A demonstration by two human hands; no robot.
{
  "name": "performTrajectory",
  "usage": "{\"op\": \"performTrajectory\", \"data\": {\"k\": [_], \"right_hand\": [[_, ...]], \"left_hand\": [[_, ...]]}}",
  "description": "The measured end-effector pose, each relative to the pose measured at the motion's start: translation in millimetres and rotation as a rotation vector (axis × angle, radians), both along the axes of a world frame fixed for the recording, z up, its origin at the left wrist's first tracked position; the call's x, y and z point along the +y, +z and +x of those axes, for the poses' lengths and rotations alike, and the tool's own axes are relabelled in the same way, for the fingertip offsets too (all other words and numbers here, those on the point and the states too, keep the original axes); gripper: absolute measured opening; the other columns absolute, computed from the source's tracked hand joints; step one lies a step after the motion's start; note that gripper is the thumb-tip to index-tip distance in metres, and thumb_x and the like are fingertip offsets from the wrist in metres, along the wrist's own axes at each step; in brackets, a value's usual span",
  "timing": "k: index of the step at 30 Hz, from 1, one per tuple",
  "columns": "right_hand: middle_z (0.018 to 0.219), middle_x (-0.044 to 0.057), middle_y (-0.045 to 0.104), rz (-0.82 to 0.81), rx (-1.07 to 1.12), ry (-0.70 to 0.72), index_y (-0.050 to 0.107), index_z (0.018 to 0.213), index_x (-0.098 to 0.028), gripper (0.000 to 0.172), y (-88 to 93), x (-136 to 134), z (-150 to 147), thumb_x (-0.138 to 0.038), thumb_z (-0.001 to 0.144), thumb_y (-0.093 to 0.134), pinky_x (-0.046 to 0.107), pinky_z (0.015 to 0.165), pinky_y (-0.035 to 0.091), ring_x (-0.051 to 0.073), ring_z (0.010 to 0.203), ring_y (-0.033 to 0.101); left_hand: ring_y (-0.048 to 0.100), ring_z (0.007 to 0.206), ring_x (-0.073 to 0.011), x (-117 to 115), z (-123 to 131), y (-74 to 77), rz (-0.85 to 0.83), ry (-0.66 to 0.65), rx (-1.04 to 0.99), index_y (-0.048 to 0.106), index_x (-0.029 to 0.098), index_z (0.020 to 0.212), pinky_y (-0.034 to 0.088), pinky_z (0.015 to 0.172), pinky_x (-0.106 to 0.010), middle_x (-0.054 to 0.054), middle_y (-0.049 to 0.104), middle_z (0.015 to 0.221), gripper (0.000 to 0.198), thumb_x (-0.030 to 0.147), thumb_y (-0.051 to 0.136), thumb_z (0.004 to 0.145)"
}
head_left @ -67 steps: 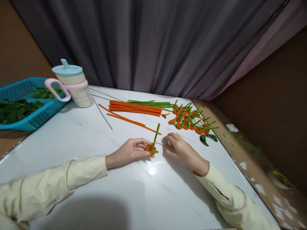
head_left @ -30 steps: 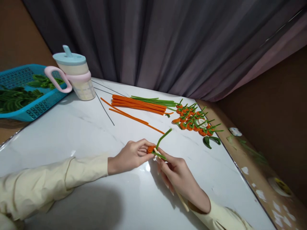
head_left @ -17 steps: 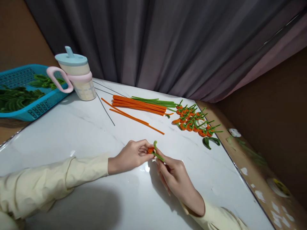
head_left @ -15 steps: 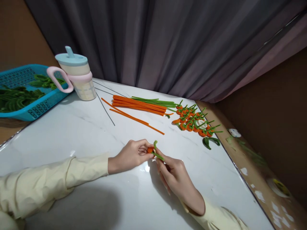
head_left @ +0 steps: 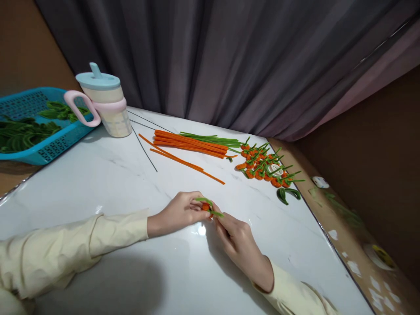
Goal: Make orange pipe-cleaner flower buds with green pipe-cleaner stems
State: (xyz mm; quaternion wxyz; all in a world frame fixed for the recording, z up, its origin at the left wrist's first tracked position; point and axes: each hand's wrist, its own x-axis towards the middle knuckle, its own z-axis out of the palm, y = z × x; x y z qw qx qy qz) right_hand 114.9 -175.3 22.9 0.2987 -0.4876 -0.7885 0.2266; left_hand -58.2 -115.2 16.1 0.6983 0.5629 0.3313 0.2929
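My left hand [head_left: 180, 213] pinches a small curled orange pipe-cleaner piece [head_left: 205, 206] above the table. A short green pipe cleaner [head_left: 203, 200] crosses this piece, one end pointing left over my left fingers and the other toward my right hand. My right hand [head_left: 241, 245] is closed at the fingertips, pressed to the green pipe cleaner where it meets the orange. Fingers hide part of the join. Farther right lies a cluster of similar orange pieces with green stems [head_left: 259, 173].
Beyond my hands lie a bundle of orange pipe cleaners [head_left: 190, 144], green ones [head_left: 213, 140] and thin dark wires [head_left: 144, 148]. A cup with a pink handle [head_left: 114, 118] stands by a blue basket [head_left: 52, 151] of green pieces. Curled green leaves [head_left: 288, 194] lie near the right edge.
The green end that stood upright now lies over to the left across the orange piece. My right hand has shifted and turned slightly; my left hand stays almost still.
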Motion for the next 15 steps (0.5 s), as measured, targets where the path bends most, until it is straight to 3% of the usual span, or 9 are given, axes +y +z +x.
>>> {"op": "performTrajectory", "data": {"k": [7, 12, 15], "right_hand": [[0.067, 0.001, 0.060, -0.140, 0.036, -0.026, 0.063, 0.085, -0.013, 0.024, 4.5, 5, 2, -0.013, 0.088, 0.039, 0.019, 0.049, 0.035, 0.008, 0.047, 0.037], [0.062, 0.002, 0.054, -0.016, -0.077, 0.059, 0.058, 0.078, -0.014, 0.026, 3.2, 4, 7, -0.013, 0.088, 0.034, 0.020, 0.052, 0.036, 0.011, 0.051, 0.044], [0.063, 0.002, 0.054, -0.008, -0.100, 0.112, 0.058, 0.080, -0.015, 0.025, 4.9, 6, 10, -0.012, 0.088, 0.034, 0.020, 0.051, 0.036, 0.011, 0.051, 0.045]], "left_hand": [[0.065, 0.077, -0.0170, 1, 3, -2.5, -0.022, 0.039, 0.054, 0.064, 0.010, 0.087, 0.052, 0.073, -0.028, -0.005, 0.069, 0.080, 0.020, 0.013, 0.070, 0.068], [0.066, 0.088, -0.0218, 4, -1, 0.5, -0.067, -0.034, -0.031, 0.065, 0.010, 0.092, 0.052, 0.080, -0.034, -0.010, 0.070, 0.094, 0.019, 0.016, 0.067, 0.073], [0.067, 0.083, -0.0231, 6, -5, 1.8, -0.097, -0.110, -0.046, 0.064, 0.009, 0.094, 0.052, 0.079, -0.039, -0.011, 0.070, 0.087, 0.022, 0.018, 0.067, 0.074]]}}
